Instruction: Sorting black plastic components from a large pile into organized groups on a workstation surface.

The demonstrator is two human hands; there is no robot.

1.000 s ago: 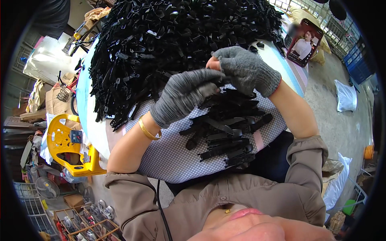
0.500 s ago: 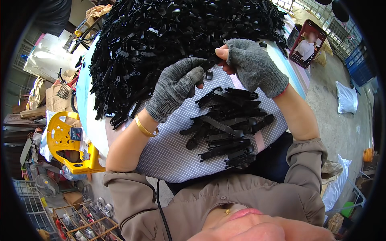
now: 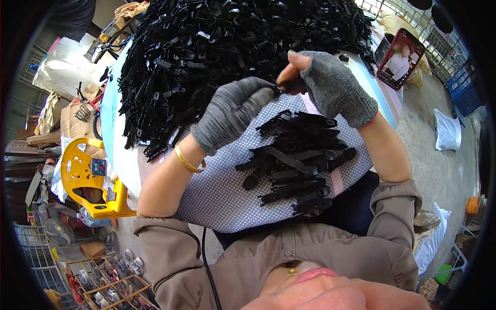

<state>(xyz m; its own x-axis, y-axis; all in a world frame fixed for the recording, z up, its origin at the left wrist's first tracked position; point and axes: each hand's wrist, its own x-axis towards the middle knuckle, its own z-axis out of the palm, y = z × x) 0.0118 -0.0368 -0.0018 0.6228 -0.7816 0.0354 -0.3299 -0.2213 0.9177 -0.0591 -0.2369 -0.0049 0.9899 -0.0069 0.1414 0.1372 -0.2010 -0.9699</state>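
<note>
In a grey fingerless glove, my left hand (image 3: 232, 113) is closed, its fingertips pinching one end of a small black plastic clip-like piece (image 3: 291, 87). My right hand (image 3: 336, 85), gloved alike, meets it from the other side with fingers curled round the same piece; the thumb is raised. Most of the piece is hidden by fingers and blurred. Below the hands, several flat, elongated black pieces (image 3: 289, 160) lie in a loose stack on the dotted cloth (image 3: 222, 201). Just beyond my hands rises a large heap of similar black parts (image 3: 206, 46).
A phone (image 3: 401, 59) showing a person on its screen stands at the table's right side. To the left is a yellow plastic chair (image 3: 85, 178) with a small dark box on it. A fan (image 3: 58, 232) and a shoe rack (image 3: 111, 284) sit lower left; a blue crate (image 3: 465, 90) is far right.
My hands have come closer together round the black piece, now mostly covered by fingers. The right thumb has lifted off it. The stack on the cloth looks unchanged.
</note>
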